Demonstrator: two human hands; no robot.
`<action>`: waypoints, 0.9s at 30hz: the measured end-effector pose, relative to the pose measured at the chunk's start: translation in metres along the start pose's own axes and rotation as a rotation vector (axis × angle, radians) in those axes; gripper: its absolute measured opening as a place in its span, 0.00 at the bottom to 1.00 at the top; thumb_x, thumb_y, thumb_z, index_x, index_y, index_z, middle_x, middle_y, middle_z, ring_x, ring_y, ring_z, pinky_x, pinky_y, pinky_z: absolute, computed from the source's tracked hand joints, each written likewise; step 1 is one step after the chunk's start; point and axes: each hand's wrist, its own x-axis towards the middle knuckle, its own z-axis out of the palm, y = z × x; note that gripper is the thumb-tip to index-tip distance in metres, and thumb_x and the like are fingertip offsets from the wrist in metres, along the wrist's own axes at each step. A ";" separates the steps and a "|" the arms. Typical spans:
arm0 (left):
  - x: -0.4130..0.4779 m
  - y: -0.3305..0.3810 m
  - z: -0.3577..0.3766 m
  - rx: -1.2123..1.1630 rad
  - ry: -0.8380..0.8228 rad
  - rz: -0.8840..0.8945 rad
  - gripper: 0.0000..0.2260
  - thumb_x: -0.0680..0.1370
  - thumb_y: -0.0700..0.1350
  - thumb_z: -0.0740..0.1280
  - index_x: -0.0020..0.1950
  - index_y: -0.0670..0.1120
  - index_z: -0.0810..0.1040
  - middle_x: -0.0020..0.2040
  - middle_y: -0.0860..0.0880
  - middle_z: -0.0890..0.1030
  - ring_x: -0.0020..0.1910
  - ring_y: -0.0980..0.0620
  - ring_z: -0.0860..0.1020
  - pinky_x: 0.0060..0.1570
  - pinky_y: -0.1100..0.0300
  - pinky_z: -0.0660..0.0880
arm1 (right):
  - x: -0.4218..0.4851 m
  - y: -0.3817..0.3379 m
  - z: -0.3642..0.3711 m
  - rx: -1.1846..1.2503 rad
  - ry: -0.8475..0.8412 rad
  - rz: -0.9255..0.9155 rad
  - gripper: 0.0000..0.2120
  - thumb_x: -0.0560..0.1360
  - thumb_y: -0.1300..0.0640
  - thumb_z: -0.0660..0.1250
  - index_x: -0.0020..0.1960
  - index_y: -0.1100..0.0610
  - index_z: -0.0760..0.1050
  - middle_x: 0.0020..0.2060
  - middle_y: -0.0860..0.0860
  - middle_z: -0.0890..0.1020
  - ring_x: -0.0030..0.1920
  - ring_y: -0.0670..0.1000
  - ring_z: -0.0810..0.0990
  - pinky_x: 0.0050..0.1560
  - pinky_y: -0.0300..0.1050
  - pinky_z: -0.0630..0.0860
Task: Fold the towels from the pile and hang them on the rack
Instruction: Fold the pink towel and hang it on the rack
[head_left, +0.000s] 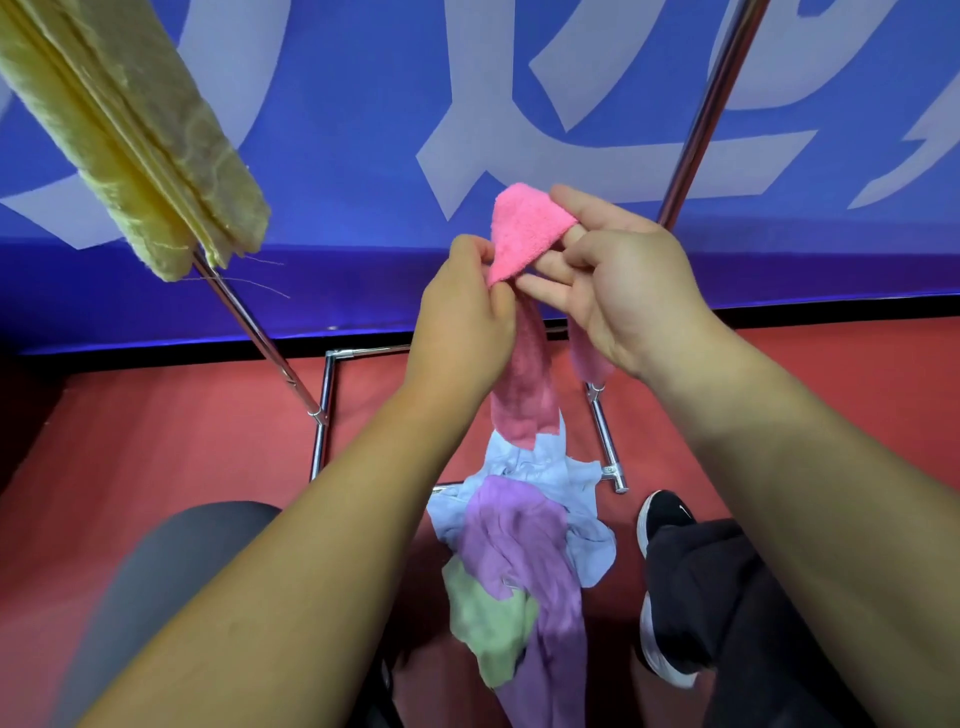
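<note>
Here, pink towel (522, 234): you hold it up between both hands in front of the blue banner (363, 156), its long end hanging toward the pile.
Your left hand (462, 317): fingertips pinched together on the towel's lower left edge.
Your right hand (618, 280): thumb and forefinger clamp the top fold; the other fingers lie straight.
Pile (519, 545): pale blue, purple and green towels crumpled on the red floor (156, 441), between your legs.
Rack (704, 119): chrome frame behind the pile; a folded yellow towel (130, 130) hangs on it, upper left.
</note>
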 end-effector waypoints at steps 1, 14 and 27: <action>0.002 0.000 0.000 0.020 0.009 0.011 0.10 0.83 0.41 0.64 0.64 0.46 0.75 0.50 0.51 0.83 0.48 0.49 0.80 0.45 0.56 0.72 | 0.001 0.001 -0.002 -0.066 0.003 -0.023 0.32 0.80 0.77 0.50 0.82 0.62 0.66 0.51 0.54 0.86 0.51 0.52 0.90 0.65 0.59 0.83; -0.008 -0.002 -0.025 0.416 -0.064 0.213 0.05 0.83 0.46 0.62 0.57 0.51 0.77 0.50 0.50 0.76 0.48 0.42 0.76 0.41 0.46 0.75 | -0.001 0.044 -0.033 -1.482 0.210 -0.213 0.07 0.76 0.52 0.67 0.50 0.48 0.82 0.44 0.50 0.85 0.52 0.59 0.84 0.48 0.51 0.81; -0.022 0.012 -0.088 0.353 0.056 0.201 0.03 0.82 0.39 0.63 0.54 0.41 0.74 0.52 0.44 0.69 0.44 0.38 0.74 0.44 0.40 0.76 | -0.016 0.012 0.006 -1.435 0.048 -0.438 0.03 0.80 0.58 0.65 0.52 0.58 0.76 0.43 0.58 0.82 0.48 0.63 0.79 0.43 0.56 0.75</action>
